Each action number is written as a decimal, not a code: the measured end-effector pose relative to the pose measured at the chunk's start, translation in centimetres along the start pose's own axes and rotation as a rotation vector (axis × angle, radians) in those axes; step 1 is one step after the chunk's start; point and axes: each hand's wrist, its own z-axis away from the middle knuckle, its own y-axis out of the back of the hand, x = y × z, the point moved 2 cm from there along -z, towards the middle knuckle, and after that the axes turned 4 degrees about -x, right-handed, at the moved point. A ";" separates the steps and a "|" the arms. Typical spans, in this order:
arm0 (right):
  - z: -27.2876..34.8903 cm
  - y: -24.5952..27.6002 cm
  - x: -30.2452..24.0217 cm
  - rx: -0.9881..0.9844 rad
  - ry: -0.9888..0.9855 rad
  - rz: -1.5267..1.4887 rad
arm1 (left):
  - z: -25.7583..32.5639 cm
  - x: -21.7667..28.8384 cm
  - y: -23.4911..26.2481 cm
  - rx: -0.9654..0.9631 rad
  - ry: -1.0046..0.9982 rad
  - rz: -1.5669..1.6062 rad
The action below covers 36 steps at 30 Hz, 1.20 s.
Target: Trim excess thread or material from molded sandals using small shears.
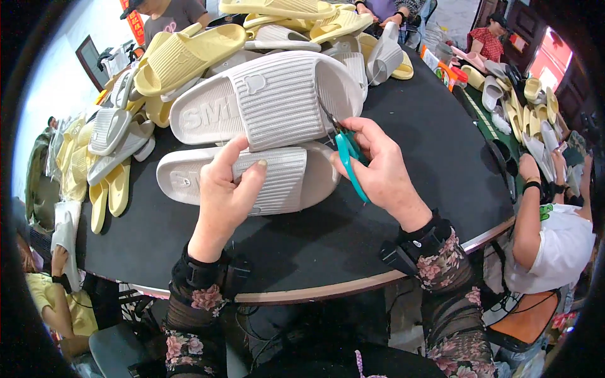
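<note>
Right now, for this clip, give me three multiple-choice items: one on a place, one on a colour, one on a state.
1. Where does the left hand rest?
A. on the lower white slipper
B. on the bare black table
C. on a yellow slipper

2. What colour are the handles of the snips in the right hand?
A. red
B. teal
C. black

3. How does the upper white slipper lie?
A. alone, flat on the table
B. propped over the lower white one
C. lifted clear in the air

Answers:
1 A, the thumb and fingers press on its ribbed strap.
2 B, the teal handles show between the closed fingers.
3 B, it overlaps the lower slipper and leans against the pile behind.
</note>
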 end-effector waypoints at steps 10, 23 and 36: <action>0.1 0.4 -0.2 0.022 -0.026 -0.007 | 0.1 0.4 0.0 -0.033 -0.127 -0.047; -0.1 0.4 0.0 0.035 -0.016 -0.059 | 0.2 0.5 -0.1 -0.035 -0.114 -0.057; 0.0 0.2 0.3 0.049 -0.063 -0.162 | -0.1 0.1 0.1 -0.025 0.071 -0.038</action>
